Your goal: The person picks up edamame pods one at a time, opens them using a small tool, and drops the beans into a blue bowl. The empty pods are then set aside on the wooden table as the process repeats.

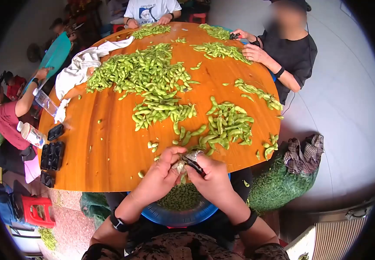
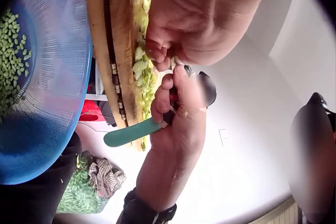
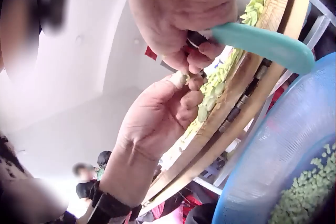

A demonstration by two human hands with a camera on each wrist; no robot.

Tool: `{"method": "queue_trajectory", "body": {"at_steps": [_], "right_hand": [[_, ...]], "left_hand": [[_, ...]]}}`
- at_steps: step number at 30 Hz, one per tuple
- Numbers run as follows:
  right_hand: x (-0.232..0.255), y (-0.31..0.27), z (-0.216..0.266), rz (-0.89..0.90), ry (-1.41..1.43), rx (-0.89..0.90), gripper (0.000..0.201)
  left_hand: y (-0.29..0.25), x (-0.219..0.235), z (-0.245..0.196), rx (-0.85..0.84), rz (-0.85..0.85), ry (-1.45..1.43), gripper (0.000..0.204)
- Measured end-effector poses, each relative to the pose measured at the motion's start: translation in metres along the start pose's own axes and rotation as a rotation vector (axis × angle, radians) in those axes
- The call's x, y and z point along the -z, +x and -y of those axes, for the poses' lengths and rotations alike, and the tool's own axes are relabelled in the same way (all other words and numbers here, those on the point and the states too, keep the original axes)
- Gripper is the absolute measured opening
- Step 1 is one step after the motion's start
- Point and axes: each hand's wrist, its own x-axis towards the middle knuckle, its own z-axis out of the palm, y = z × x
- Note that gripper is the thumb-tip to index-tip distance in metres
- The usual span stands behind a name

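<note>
At the table's near edge both hands meet above a blue basket (image 1: 176,219) holding shelled beans (image 1: 179,197). The right hand (image 1: 211,175) curls round a tool whose black part shows in the head view; its teal handle (image 3: 265,45) sticks out below the hand in both wrist views. Thumb and fingers of the left hand (image 1: 162,172) pinch a pod, mostly hidden by the fingertips, against the right fingertips. In the left wrist view the left hand (image 2: 205,16) is at the top and the right hand (image 2: 178,113) below it. Pods (image 1: 228,125) lie just beyond the hands.
The round wooden table (image 1: 118,147) carries a large pod heap (image 1: 140,71), a white cloth (image 1: 81,65), a bottle (image 1: 33,135) and black boxes (image 1: 52,156). Other people sit around it. A green sack (image 1: 283,186) stands on the floor at right, a red stool (image 1: 38,211) at left.
</note>
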Motion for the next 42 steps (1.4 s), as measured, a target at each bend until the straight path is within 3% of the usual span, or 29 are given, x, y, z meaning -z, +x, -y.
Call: {"method": "queue_trajectory", "body": {"at_steps": [2, 8, 14, 20, 23, 25, 27, 29, 31, 34, 38, 40, 42], "right_hand": [[-0.002, 0.000, -0.006, -0.031, -0.247, 0.126, 0.014], [0.001, 0.002, -0.011, 0.008, -0.389, 0.244, 0.017], [-0.005, 0.001, -0.003, -0.041, -0.581, 0.203, 0.019], [-0.008, 0.003, -0.013, -0.121, -0.602, 0.140, 0.019], [-0.007, 0.006, -0.016, -0.100, -0.464, 0.186, 0.019], [-0.004, 0.007, -0.015, -0.090, -0.436, 0.170, 0.018], [-0.001, 0.008, -0.015, -0.079, -0.404, 0.153, 0.018], [0.001, 0.008, -0.017, -0.016, -0.400, 0.244, 0.018], [0.002, 0.008, -0.016, -0.006, -0.424, 0.228, 0.017], [0.003, 0.006, -0.008, -0.018, -0.491, 0.184, 0.017], [-0.004, 0.006, -0.007, -0.119, -0.545, 0.118, 0.018], [-0.007, 0.008, -0.008, -0.148, -0.541, 0.119, 0.017], [-0.008, 0.007, -0.011, -0.179, -0.540, 0.117, 0.017]], "left_hand": [[0.000, -0.003, 0.000, -0.021, 0.010, 0.028, 0.034], [-0.003, -0.006, -0.004, -0.035, -0.031, 0.128, 0.037], [-0.003, -0.018, 0.005, -0.092, -0.152, 0.331, 0.039], [-0.001, -0.031, 0.017, -0.155, -0.264, 0.465, 0.044], [0.007, -0.024, 0.012, -0.041, -0.269, 0.312, 0.043], [0.010, -0.017, -0.002, 0.046, -0.228, 0.054, 0.043], [0.011, -0.012, -0.009, 0.042, -0.175, 0.164, 0.044], [0.012, -0.009, -0.009, 0.041, -0.123, 0.279, 0.045], [0.013, -0.006, -0.004, -0.109, -0.100, 0.316, 0.049], [0.015, -0.002, -0.006, -0.078, 0.003, 0.389, 0.053], [0.022, -0.003, 0.000, -0.096, 0.013, 0.461, 0.053], [0.027, -0.005, 0.009, -0.348, -0.066, 0.598, 0.052], [0.026, -0.006, 0.010, -0.346, -0.057, 0.584, 0.051]]}}
